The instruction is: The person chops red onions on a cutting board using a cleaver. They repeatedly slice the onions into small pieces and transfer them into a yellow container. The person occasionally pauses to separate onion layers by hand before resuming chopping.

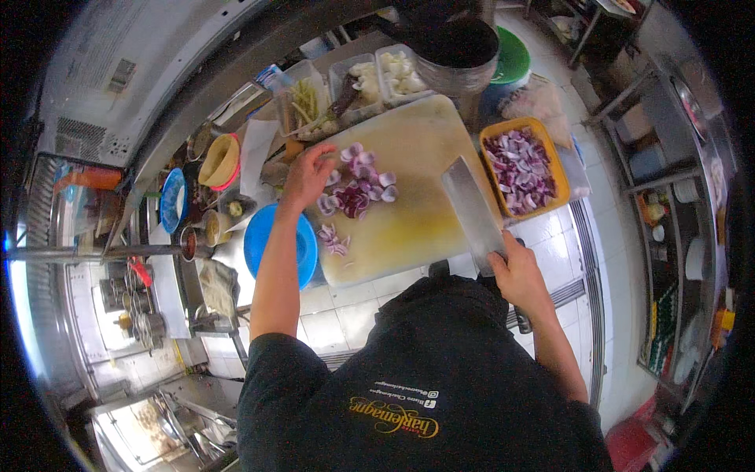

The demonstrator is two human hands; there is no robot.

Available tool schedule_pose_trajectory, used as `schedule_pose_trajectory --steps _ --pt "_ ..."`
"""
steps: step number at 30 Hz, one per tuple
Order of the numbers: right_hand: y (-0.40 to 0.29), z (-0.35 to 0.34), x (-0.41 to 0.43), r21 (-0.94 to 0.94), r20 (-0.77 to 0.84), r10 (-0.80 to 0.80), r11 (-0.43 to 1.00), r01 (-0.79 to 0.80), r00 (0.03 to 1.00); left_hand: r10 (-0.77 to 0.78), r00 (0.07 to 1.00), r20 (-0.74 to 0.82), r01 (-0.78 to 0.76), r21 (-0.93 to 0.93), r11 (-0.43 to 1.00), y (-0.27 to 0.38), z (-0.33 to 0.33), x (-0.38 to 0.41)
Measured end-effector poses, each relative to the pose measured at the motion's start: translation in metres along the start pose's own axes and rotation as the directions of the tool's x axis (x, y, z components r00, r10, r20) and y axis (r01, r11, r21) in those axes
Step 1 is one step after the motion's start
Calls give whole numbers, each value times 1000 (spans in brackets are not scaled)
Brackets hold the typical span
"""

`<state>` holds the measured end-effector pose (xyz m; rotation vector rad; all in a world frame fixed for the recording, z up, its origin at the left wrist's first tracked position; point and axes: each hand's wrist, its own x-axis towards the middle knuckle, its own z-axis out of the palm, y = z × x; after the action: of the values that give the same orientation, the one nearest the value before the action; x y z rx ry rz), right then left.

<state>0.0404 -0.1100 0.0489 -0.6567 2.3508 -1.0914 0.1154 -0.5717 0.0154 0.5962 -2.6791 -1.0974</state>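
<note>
My right hand (519, 274) grips a broad-bladed cleaver (472, 206), its blade lying over the right edge of a stained white cutting board (419, 230). At the board's left edge, my left hand (309, 177) has its fingers apart, beside a loose pile of cut red onion (367, 177); whether a fingertip touches a piece I cannot tell. A small bunch of onion slices (334, 241) lies nearer to me on the board. Chopped red onion (522, 171) fills a yellow plastic tub (560, 177) just right of the board.
Clear plastic containers of cut vegetables (403, 71) stand behind the board, next to a large metal pot (460, 59). A blue plastic bowl (304, 248) is under my left forearm. Farther left are a blue dish (174, 200) and small bowls. Shelving (678, 183) stands at far right.
</note>
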Motion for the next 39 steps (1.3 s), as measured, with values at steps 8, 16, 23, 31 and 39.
schedule_pose_trajectory --steps 8,16,23,31,39 --pt "-7 -9 6 -1 81 97 995 -97 992 -238 970 53 219 244 945 25 -21 -65" --pt "9 -7 6 -66 79 41 997 -36 996 79 985 -151 -57 146 988 -52 39 -32" --pt "-9 -14 2 -34 111 136 990 -133 984 -84 992 -98 88 35 996 -44 24 -24" --pt "12 -12 -8 38 -46 25 999 -23 999 158 966 -205 -190 -147 971 71 52 -42" --pt "8 -23 -18 28 30 118 993 -119 993 400 909 117 -384 -138 913 113 175 -78"
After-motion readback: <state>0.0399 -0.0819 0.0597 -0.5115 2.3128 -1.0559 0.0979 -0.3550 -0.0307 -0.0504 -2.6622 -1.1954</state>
